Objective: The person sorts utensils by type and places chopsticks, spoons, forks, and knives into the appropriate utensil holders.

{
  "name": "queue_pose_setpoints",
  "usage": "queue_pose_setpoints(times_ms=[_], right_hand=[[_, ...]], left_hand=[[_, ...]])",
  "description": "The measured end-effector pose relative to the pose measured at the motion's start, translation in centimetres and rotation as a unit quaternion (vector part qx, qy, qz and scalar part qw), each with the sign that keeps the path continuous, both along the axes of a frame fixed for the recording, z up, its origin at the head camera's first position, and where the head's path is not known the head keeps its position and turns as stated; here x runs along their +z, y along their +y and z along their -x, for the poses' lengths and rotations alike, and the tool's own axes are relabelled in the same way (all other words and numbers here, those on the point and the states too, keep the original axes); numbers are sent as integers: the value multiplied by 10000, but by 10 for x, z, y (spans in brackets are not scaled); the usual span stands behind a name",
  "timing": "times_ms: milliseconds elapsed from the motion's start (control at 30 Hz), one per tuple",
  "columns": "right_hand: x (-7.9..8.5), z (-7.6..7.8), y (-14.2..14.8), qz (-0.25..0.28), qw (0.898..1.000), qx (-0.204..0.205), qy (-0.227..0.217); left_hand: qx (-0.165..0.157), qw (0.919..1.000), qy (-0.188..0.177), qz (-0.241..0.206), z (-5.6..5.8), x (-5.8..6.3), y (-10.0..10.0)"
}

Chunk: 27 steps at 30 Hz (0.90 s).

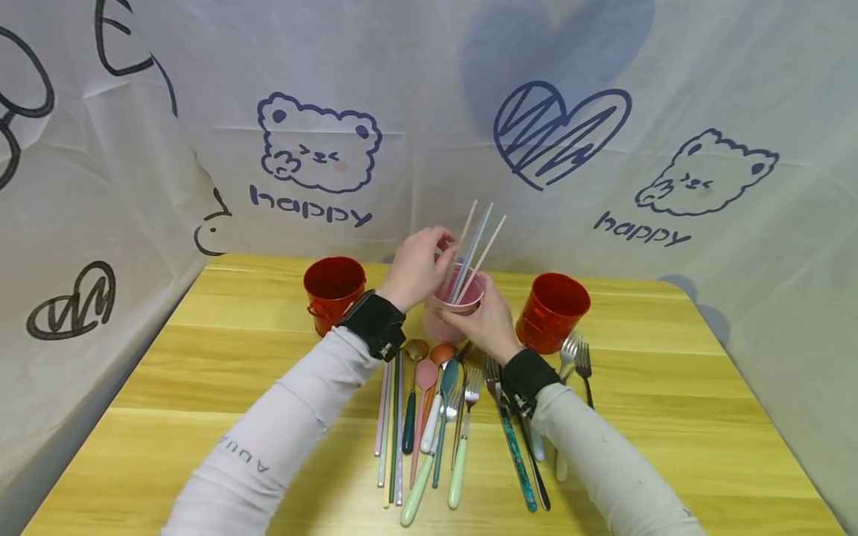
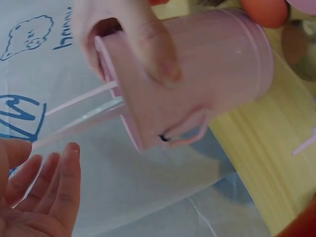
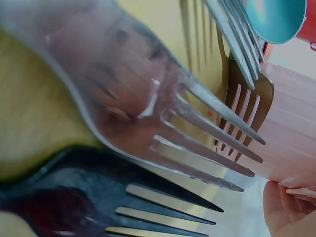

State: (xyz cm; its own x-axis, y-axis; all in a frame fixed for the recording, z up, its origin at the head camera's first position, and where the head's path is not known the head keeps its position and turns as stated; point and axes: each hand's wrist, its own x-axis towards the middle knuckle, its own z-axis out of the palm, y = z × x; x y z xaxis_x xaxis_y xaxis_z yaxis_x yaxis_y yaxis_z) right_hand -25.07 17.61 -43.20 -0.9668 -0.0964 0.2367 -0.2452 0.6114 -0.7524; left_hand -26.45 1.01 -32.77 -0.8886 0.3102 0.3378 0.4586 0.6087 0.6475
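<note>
A pink bucket [image 1: 442, 324] stands upright at the back middle of the table, several thin chopsticks [image 1: 477, 249] slanting out of its mouth. My right hand [image 1: 488, 320] grips it at the rim; the left wrist view shows the thumb [image 2: 160, 59] across its outer wall. Beside the chopsticks is my left hand [image 1: 424, 262], its fingers loosely bent. In the left wrist view these fingers [image 2: 64, 182] are spread, with the end of one pink chopstick close to the thumb. Large in the right wrist view, a metal fork [image 3: 148, 98] lies under that wrist.
Red buckets stand on either side, one left [image 1: 331, 298] and one right [image 1: 551, 316]. In front lie chopsticks [image 1: 392, 439], spoons [image 1: 426, 376] and forks [image 1: 471, 394], handles toward me. More forks [image 1: 583, 365] lie by the right forearm. A printed cloth [image 1: 429, 149] hangs behind the table.
</note>
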Motion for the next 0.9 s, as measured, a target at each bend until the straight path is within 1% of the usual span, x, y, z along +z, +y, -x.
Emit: queue_pose_setpoints(times_ms=[133, 267, 467, 667, 733, 900], right_hand=[[1, 0, -1, 69, 10000, 7, -64], [0, 0, -1, 118, 9999, -3, -77], [-1, -2, -1, 100, 9999, -44, -102], [-1, -2, -2, 62, 9999, -77, -26], [0, -2, -2, 74, 9999, -77, -43], [1, -3, -1, 179, 9998, -39, -128]], left_hand=[[163, 9993, -85, 319, -2, -5, -6], [294, 9982, -227, 477, -8, -10, -13], [336, 9972, -416, 514, -19, -21, -24], [366, 9954, -379, 797, -30, -32, -37], [378, 9944, -420, 892, -33, -36, -41], [439, 9892, -776, 1161, -42, -44, -48]])
